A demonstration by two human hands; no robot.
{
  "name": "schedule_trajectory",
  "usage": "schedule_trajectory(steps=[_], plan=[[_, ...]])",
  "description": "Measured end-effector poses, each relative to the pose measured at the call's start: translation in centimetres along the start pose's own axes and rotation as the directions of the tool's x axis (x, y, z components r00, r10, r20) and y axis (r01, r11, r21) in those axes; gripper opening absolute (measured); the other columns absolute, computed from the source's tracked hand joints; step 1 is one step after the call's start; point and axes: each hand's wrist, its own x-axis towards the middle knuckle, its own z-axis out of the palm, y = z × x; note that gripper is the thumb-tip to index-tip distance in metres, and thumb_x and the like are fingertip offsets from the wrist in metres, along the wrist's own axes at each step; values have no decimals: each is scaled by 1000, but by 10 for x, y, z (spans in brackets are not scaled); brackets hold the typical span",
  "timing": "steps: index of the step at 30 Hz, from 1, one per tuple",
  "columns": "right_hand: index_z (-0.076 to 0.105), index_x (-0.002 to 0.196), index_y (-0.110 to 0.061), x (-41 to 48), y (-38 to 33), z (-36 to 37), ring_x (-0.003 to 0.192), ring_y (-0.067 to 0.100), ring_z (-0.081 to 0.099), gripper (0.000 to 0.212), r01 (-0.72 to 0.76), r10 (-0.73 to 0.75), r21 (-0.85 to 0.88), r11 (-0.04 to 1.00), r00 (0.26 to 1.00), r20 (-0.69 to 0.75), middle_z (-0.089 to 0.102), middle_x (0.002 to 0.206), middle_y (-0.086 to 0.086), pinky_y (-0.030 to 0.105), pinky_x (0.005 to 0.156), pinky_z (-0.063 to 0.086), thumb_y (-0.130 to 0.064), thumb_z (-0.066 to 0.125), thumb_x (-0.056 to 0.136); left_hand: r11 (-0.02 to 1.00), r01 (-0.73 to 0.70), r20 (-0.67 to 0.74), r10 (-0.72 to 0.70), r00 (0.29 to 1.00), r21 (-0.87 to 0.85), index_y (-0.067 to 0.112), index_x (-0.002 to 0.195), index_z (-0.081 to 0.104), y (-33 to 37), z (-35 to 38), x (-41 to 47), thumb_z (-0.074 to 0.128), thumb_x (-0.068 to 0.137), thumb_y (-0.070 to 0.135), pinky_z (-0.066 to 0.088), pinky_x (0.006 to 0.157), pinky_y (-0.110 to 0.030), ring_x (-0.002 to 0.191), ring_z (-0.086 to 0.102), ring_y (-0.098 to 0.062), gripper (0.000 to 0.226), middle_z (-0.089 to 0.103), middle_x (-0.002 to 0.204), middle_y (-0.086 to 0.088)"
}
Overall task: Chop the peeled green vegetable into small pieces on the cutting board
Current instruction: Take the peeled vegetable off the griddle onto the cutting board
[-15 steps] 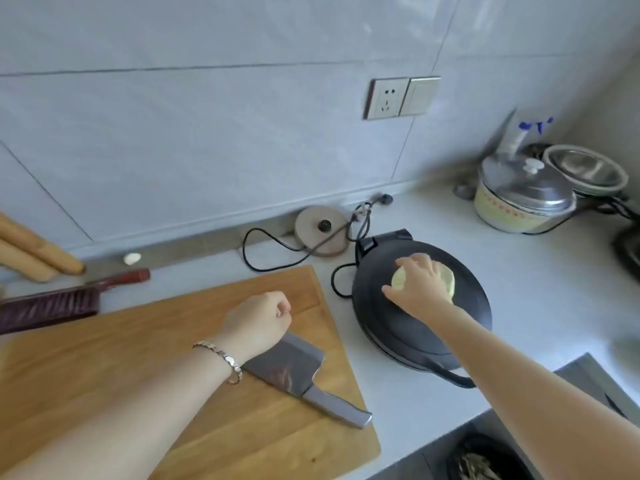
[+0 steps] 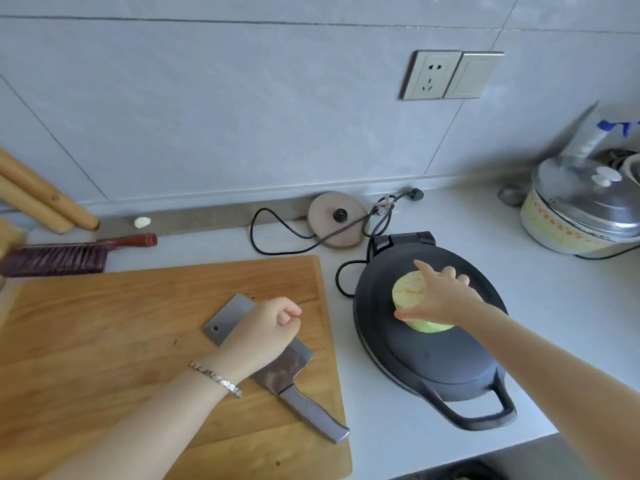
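A pale green peeled vegetable (image 2: 410,289) sits on the lid of a black electric griddle (image 2: 433,348) to the right of the board. My right hand (image 2: 440,294) lies over it, fingers and thumb curled round its sides. The wooden cutting board (image 2: 104,323) fills the lower left. A steel cleaver (image 2: 294,382) lies flat on it, handle toward the front right. My left hand (image 2: 266,327), loosely fisted and holding nothing, hovers over the cleaver's blade.
A kettle base (image 2: 337,218) with a black cord stands behind the griddle. A metal-lidded pot (image 2: 581,209) is at the far right. A red-handled brush (image 2: 69,256), wooden rolling pins (image 2: 41,199) and a garlic clove (image 2: 142,222) lie at the back left.
My right hand has shifted so more of the vegetable shows, and its grip has closed round it. The left hand stays over the cleaver.
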Motion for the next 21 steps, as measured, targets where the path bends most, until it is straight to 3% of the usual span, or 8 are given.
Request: schedule_trajectory(steps=[3, 6, 9, 11, 14, 17, 19, 21], plan=[[16, 147, -39, -16, -22, -6, 133, 35, 31, 101, 62, -105, 444, 894, 992, 73, 29, 147, 10, 48, 106, 35, -56, 74, 66, 983, -141, 20, 145, 989, -117, 37, 132, 30, -1, 4, -5, 64, 82, 30, 41, 89, -16, 110, 48, 3, 61, 45, 128, 16], [47, 131, -27, -43, -60, -8, 110, 27, 58, 84, -105, -308, 852, 513, 904, 297, 56, 126, 7, 47, 96, 47, -58, 74, 58, 932, -327, -22, 327, 945, -158, 54, 130, 4, 4, 5, -10, 77, 69, 33, 21, 106, -13, 132, 16, 10, 97, 13, 143, 25], [71, 99, -17, -64, -101, 7, 92, 25, 68, 55, -356, -531, 906, 231, 734, 424, 72, 98, 7, 44, 87, 52, -54, 69, 58, 875, -462, -145, 443, 885, -148, 52, 128, 11, 1, 1, -16, 85, 58, 34, 16, 98, 4, 128, 10, 20, 103, 9, 140, 31], [69, 104, -13, -73, -126, 20, 92, 23, 69, 56, -407, -616, 898, 169, 668, 419, 72, 98, 8, 38, 80, 55, -57, 62, 71, 866, -471, -281, 416, 865, -169, 53, 127, 18, -11, -5, -23, 87, 53, 32, 21, 97, 3, 127, 19, 17, 104, 17, 138, 29], [65, 110, -15, -82, -156, 37, 94, 21, 68, 67, -404, -645, 882, 243, 611, 458, 73, 100, 6, 38, 82, 52, -66, 51, 68, 886, -425, -387, 333, 860, -184, 54, 127, 24, -36, -19, -36, 84, 55, 32, 27, 99, -2, 127, 28, 10, 95, 27, 136, 28], [57, 125, -19, -80, -176, 59, 109, 25, 62, 91, -373, -628, 845, 383, 566, 535, 65, 119, 7, 41, 88, 50, -82, 45, 61, 895, -371, -394, 256, 883, -249, 47, 126, 36, -63, -32, -47, 75, 58, 36, 39, 101, -21, 124, 40, 0, 79, 38, 132, 23], [52, 130, -18, -80, -184, 73, 105, 26, 62, 91, -257, -488, 806, 534, 685, 541, 63, 114, 9, 36, 84, 51, -83, 41, 67, 888, -265, -383, 111, 917, -377, 45, 123, 41, -80, -39, -52, 75, 56, 38, 46, 93, -27, 113, 49, -2, 76, 47, 124, 21], [61, 101, -11, -78, -179, 90, 76, 18, 57, 58, 45, -334, 567, 823, 845, 418, 56, 84, 4, 25, 67, 44, -64, 45, 86, 881, -160, -372, -19, 928, -445, 43, 122, 42, -102, -45, -55, 79, 58, 33, 50, 88, -31, 105, 54, -5, 75, 51, 118, 18]])
